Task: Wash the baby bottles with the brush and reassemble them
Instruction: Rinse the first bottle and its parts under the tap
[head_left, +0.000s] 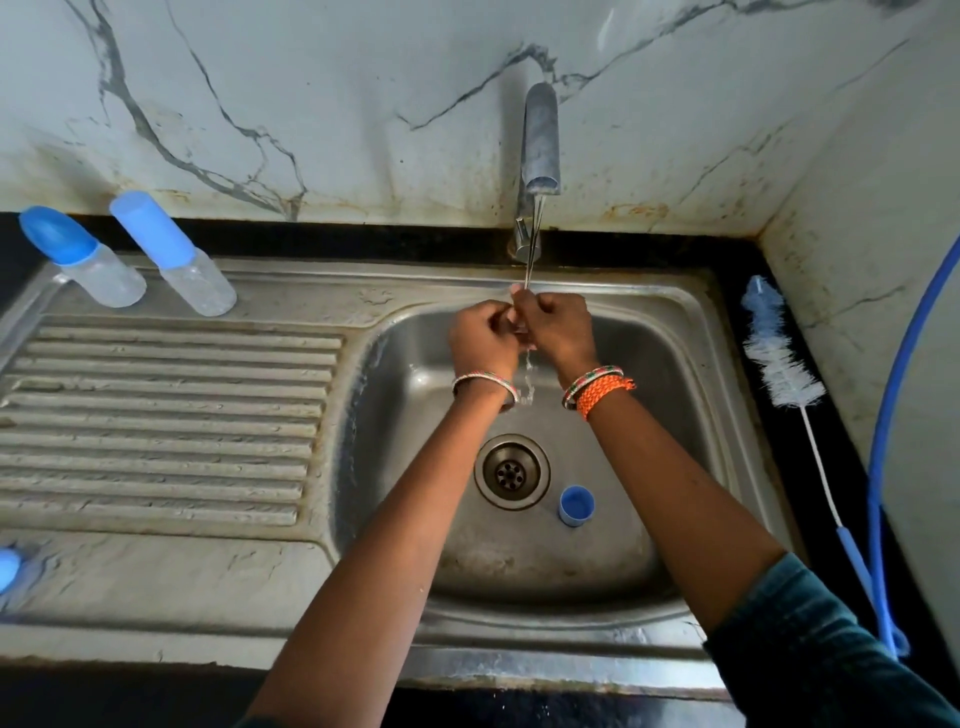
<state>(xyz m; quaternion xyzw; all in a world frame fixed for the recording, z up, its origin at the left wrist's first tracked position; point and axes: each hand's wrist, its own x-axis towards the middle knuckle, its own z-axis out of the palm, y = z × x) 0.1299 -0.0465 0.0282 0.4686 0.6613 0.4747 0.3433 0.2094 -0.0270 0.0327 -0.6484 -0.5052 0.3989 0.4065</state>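
Nothing readable here, honestly. No brand, label, number or sign shows up anywhere. The two baby bottles (109, 275) (200, 280) on the back ledge of the sink (171, 415) have clear bodies that might carry measuring marks, but they're too small and blurry to make any out. There's an embossed mark on the steel rim (375, 297) behind the basin, possibly a maker's stamp, though no letters can be picked out.

— What is seen behind the steel sink (670, 332)?
— A marble-veined wall (311, 93) is seen; a tap (541, 140) is mounted there; a blue hose (883, 415) is draped rightward.
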